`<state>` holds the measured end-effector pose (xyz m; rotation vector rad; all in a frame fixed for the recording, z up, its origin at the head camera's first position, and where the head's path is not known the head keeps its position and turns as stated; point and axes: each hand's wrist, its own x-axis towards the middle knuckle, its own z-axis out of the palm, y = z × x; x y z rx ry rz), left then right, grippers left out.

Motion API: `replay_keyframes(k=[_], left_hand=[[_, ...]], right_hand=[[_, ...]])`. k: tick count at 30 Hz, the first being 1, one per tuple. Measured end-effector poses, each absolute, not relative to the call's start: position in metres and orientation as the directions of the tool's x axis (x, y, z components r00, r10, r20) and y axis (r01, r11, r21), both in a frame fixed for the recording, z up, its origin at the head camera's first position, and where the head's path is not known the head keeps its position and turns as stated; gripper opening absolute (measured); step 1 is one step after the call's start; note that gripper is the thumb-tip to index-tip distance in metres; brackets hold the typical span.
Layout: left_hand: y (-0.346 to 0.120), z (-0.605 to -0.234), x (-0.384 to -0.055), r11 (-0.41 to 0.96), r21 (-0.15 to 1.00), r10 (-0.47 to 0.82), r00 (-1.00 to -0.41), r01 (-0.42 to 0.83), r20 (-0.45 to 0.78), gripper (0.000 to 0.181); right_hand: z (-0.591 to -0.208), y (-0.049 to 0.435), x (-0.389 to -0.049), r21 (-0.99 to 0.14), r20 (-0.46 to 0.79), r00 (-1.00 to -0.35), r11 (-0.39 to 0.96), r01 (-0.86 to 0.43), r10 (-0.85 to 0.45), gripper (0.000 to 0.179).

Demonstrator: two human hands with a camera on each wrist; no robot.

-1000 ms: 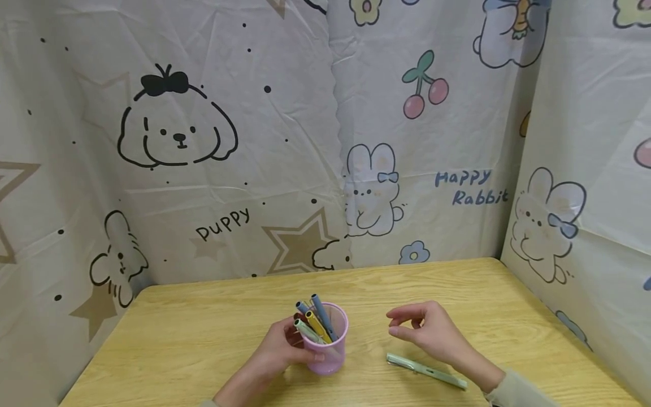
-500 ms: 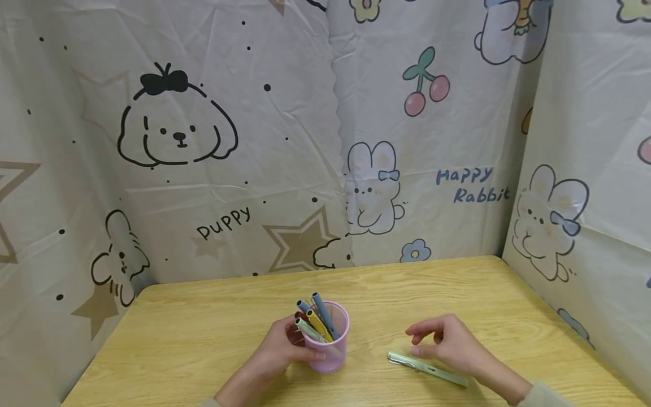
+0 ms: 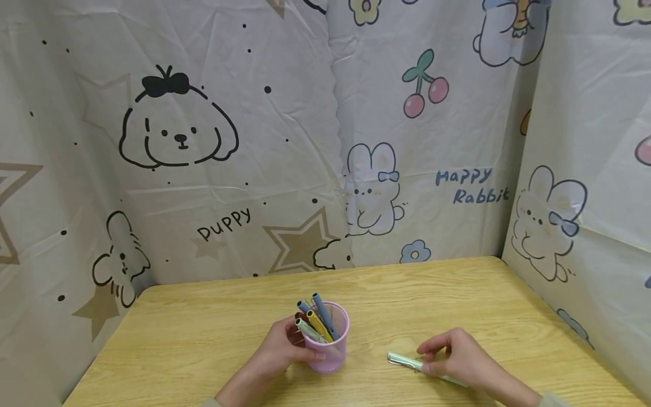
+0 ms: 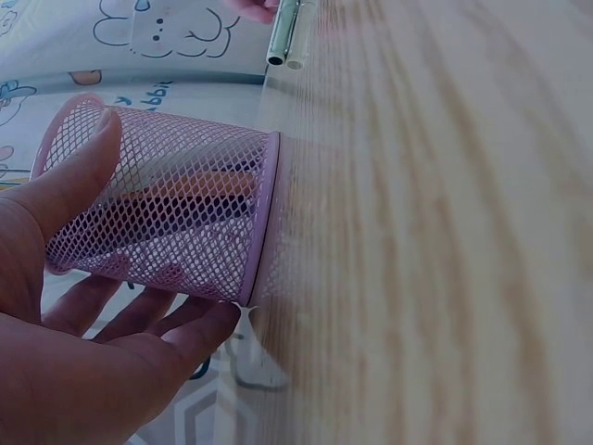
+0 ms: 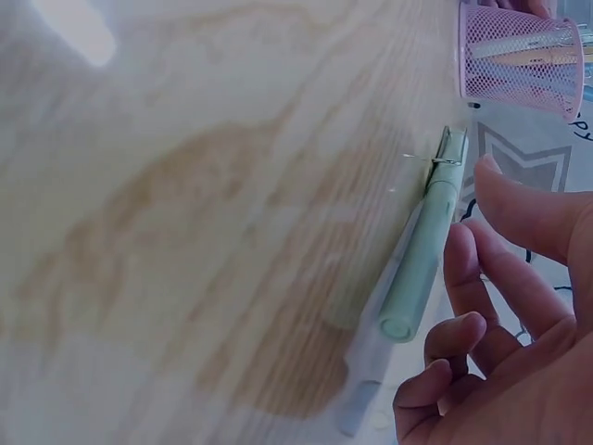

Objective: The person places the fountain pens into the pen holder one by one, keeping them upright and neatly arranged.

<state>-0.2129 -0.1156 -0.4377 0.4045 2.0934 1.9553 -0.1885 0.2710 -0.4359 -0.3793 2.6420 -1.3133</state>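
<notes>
A pink mesh pen cup (image 3: 328, 357) stands on the table, gripped from the left by my left hand (image 3: 278, 350). In the left wrist view the thumb (image 4: 88, 162) lies along the mesh and the fingers curl underneath. Several pens (image 3: 317, 322) in blue, yellow, light green and dark red lean inside it. A light green pen (image 3: 404, 360) with a metal clip lies on the table to the cup's right. My right hand (image 3: 460, 359) hovers over this pen (image 5: 417, 250), and the right wrist view shows its thumb and fingers apart beside the barrel, holding nothing.
The wood-grain table (image 3: 213, 316) meets a pale cloth backdrop (image 3: 285, 141) with puppy, rabbit and cherry drawings at its back and sides. Its glossy top mirrors the pen in the right wrist view.
My right hand has moved down and to the right, from beyond the light green pen to right over it. The left hand and the cup have stayed in place.
</notes>
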Motion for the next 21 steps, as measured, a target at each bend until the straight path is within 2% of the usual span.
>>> replay_keyframes(k=[12,21], left_hand=[[-0.1155,-0.4393,-0.2135,0.069,0.997,0.360,-0.933,0.022,-0.004,0.068],[-0.1154,-0.4394,-0.2147,0.066,0.998,0.362,-0.932,0.018,-0.007,0.067]], right_hand=[[-0.4421,0.2760,-0.1858,-0.822,-0.055,-0.950,0.554,-0.131,-0.306,0.026],[-0.4433,0.2782,-0.1860,-0.800,-0.057,-0.949,0.583,-0.141,-0.309,0.020]])
